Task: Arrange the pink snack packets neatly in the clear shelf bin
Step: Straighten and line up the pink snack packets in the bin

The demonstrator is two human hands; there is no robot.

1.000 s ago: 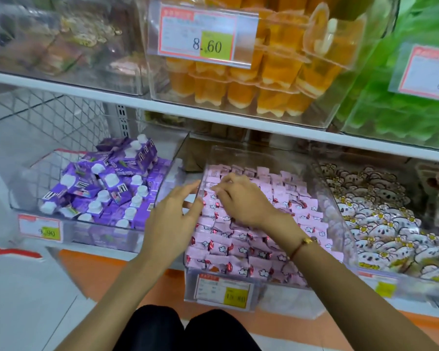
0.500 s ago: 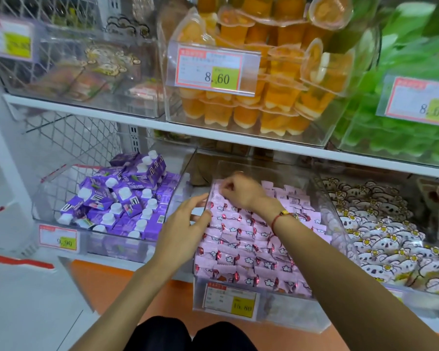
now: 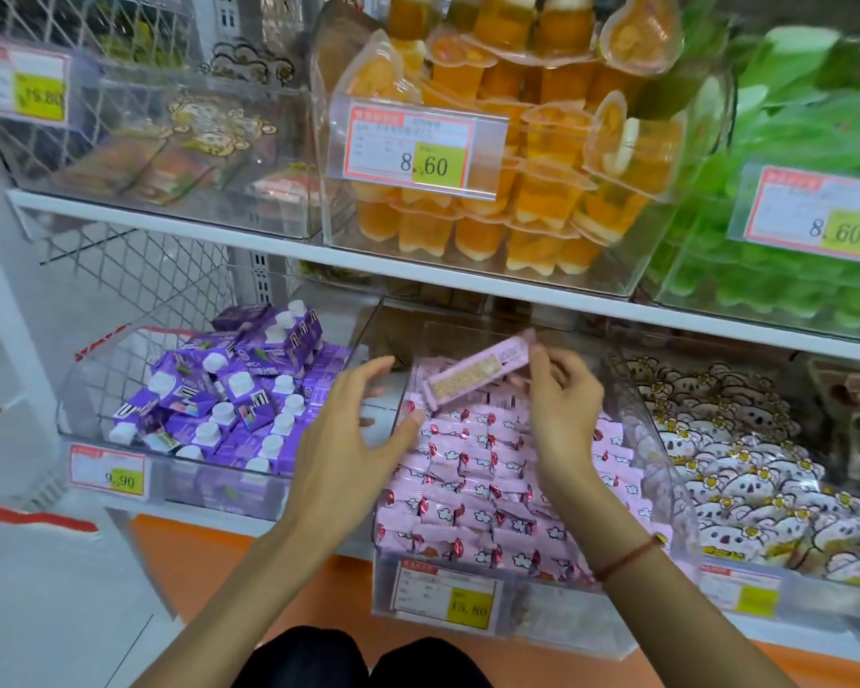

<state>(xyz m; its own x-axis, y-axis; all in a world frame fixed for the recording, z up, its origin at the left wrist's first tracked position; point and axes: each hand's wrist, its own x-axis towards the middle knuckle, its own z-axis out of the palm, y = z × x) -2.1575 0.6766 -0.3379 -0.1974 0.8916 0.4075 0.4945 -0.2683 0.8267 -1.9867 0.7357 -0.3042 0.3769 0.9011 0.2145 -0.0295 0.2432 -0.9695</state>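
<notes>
A clear shelf bin (image 3: pixel 527 623) on the lower shelf holds several rows of pink snack packets (image 3: pixel 472 494). My right hand (image 3: pixel 562 409) pinches one long pink packet (image 3: pixel 482 372) by its right end and holds it in the air above the back of the bin. The packet slants down to the left. My left hand (image 3: pixel 353 429) hovers at the bin's left edge with fingers spread, just below the packet's lower end and not gripping anything.
A clear bin of purple cartons (image 3: pixel 229 394) stands to the left, and a bin of white animal-print packets (image 3: pixel 745 479) to the right. The upper shelf (image 3: pixel 269 245) carries orange jelly cups (image 3: pixel 527 201) and green packets (image 3: pixel 785 270). Price tags hang on the bin fronts.
My right hand has lifted a long pink packet out of the back of the bin. My left hand has come off the bin's edge and spread its fingers.
</notes>
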